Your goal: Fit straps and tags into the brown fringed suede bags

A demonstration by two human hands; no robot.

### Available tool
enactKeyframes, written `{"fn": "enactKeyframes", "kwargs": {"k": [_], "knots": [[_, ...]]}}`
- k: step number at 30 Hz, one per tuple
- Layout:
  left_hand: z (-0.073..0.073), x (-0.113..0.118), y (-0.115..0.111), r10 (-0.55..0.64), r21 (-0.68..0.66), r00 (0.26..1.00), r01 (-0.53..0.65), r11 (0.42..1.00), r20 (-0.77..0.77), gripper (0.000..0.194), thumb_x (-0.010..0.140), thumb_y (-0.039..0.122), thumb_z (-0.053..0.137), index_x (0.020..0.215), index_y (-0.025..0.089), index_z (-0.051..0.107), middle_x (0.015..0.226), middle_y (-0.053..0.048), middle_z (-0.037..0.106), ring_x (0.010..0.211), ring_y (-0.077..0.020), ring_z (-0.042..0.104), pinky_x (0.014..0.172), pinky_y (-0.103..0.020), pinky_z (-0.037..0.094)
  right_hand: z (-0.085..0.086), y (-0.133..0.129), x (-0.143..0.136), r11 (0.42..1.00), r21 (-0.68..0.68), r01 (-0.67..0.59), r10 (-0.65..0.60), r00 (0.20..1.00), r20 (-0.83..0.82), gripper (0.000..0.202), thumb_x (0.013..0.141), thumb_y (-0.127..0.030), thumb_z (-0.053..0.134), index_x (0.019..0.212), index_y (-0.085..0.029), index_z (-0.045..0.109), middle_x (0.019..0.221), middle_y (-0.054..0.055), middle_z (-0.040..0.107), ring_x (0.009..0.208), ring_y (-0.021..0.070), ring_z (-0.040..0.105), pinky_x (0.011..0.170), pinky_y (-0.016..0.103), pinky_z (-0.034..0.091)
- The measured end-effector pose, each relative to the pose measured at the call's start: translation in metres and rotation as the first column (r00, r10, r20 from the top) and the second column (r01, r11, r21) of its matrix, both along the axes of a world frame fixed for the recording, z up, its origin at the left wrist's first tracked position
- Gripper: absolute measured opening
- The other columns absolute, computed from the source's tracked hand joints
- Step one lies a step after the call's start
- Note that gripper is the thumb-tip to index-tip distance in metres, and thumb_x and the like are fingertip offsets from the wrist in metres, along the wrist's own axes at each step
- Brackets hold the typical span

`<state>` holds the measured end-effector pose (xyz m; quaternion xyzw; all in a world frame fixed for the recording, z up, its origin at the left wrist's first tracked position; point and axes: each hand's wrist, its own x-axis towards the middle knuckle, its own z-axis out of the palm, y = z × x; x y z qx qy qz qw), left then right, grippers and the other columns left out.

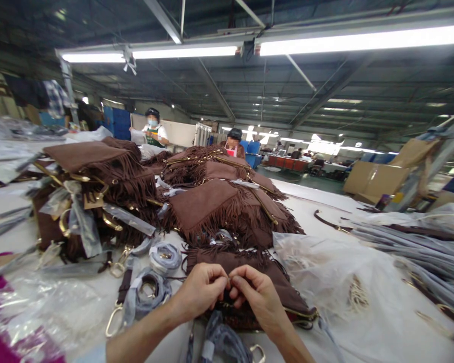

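A brown fringed bag [280,272] with a gold zip edge lies in front of me on the white table [185,335]. Over its near part, my left hand [204,287] and my right hand [258,295] meet, fingertips almost touching. Both hands are closed in a pinch; whatever sits between the fingers is too small to make out. Just below them rests a coiled strap in grey wrapping [225,340]. Two more wrapped coils, one [165,257] behind the other [149,292], lie left of the bag.
Piles of brown fringed bags stand at the left [98,166] and centre [208,201]. Clear plastic sheeting [333,282] and many wrapped straps [404,247] lie at the right. Beyond the table are two people, one in a mask [153,132], and cardboard boxes [374,179].
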<state>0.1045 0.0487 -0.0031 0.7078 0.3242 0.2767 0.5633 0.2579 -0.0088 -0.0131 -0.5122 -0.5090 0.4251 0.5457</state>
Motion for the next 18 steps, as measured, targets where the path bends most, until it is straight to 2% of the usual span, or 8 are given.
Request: {"fn": "enactKeyframes", "kwargs": {"k": [4, 7, 10, 13, 15, 18], "knots": [[-0.002, 0.001, 0.0, -0.007, -0.01, 1.0, 0.007, 1.0, 0.007, 0.02, 0.07, 0.033, 0.044, 0.067, 0.017, 0.055, 0.049, 0.005, 0.051, 0.033, -0.0067, 0.039, 0.032, -0.016, 0.024, 0.0, 0.0, -0.001, 1.0, 0.007, 0.006, -0.007, 1.0, 0.02, 0.05, 0.072, -0.064, 0.071, 0.078, -0.014, 0.066, 0.058, -0.001, 0.063, 0.046, 0.0101, 0.056, 0.045, 0.019, 0.048], [-0.004, 0.001, -0.001, 0.007, 0.024, 1.0, -0.007, 1.0, -0.007, 0.019, 0.071, 0.032, 0.043, 0.066, 0.017, 0.054, 0.049, 0.005, 0.051, 0.033, -0.0067, 0.039, 0.032, -0.016, 0.024, 0.0, 0.0, -0.002, 0.999, 0.03, 0.014, -0.016, 0.996, 0.083, 0.041, 0.079, -0.057, 0.065, 0.078, -0.016, 0.065, 0.059, -0.001, 0.061, 0.048, 0.0115, 0.056, 0.046, 0.02, 0.048], [-0.006, 0.0, -0.003, 0.03, 0.104, 0.999, -0.027, 0.994, -0.034, 0.02, 0.075, 0.03, 0.042, 0.065, 0.017, 0.054, 0.05, 0.005, 0.052, 0.034, -0.0065, 0.041, 0.033, -0.016, 0.024, 0.0, -0.002, -0.004, 0.983, 0.179, 0.044, -0.1, 0.943, 0.316, 0.025, 0.089, -0.038, 0.054, 0.077, -0.018, 0.064, 0.061, -0.001, 0.06, 0.053, 0.0128, 0.057, 0.051, 0.021, 0.046], [-0.01, 0.001, -0.006, 0.061, 0.14, 0.997, -0.053, 0.989, -0.052, 0.021, 0.076, 0.028, 0.041, 0.064, 0.017, 0.054, 0.05, 0.004, 0.053, 0.034, -0.0064, 0.042, 0.034, -0.016, 0.024, -0.004, -0.005, -0.007, 0.922, 0.384, 0.04, -0.248, 0.824, 0.51, 0.023, 0.091, -0.023, 0.047, 0.074, -0.019, 0.062, 0.063, -0.001, 0.059, 0.057, 0.013, 0.057, 0.054, 0.021, 0.042], [-0.012, 0.002, -0.007, 0.075, 0.13, 0.996, -0.067, 0.989, -0.053, 0.021, 0.076, 0.028, 0.04, 0.062, 0.017, 0.053, 0.049, 0.004, 0.052, 0.033, -0.0068, 0.042, 0.033, -0.017, 0.024, -0.007, -0.005, -0.009, 0.883, 0.468, 0.02, -0.308, 0.777, 0.549, 0.023, 0.091, -0.019, 0.046, 0.073, -0.019, 0.061, 0.064, -0.001, 0.057, 0.057, 0.0128, 0.056, 0.054, 0.021, 0.041], [-0.016, 0.004, -0.003, 0.075, 0.073, 0.997, -0.072, 0.995, -0.035, 0.02, 0.075, 0.029, 0.041, 0.062, 0.018, 0.052, 0.049, 0.004, 0.053, 0.032, -0.0078, 0.042, 0.032, -0.018, 0.024, -0.01, -0.002, -0.012, 0.857, 0.516, -0.003, -0.338, 0.752, 0.566, 0.024, 0.092, -0.016, 0.045, 0.074, -0.019, 0.06, 0.065, -0.001, 0.056, 0.057, 0.0124, 0.055, 0.054, 0.02, 0.042]]}}
